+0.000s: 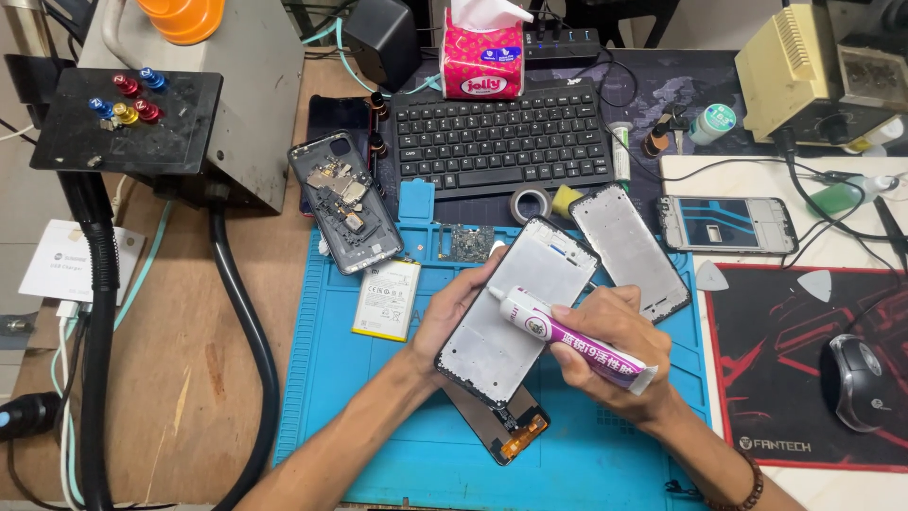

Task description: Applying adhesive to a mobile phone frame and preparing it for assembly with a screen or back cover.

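My left hand grips the left edge of a grey phone frame, held tilted over the blue work mat. My right hand is closed around a white and purple glue tube, whose nozzle rests on the frame's upper middle. A dark phone screen with an orange flex cable lies under the frame on the mat.
On the mat lie a white battery, an opened phone body, a small circuit board and a second frame. A black keyboard, tape roll, another phone, tissue pack and mouse surround it.
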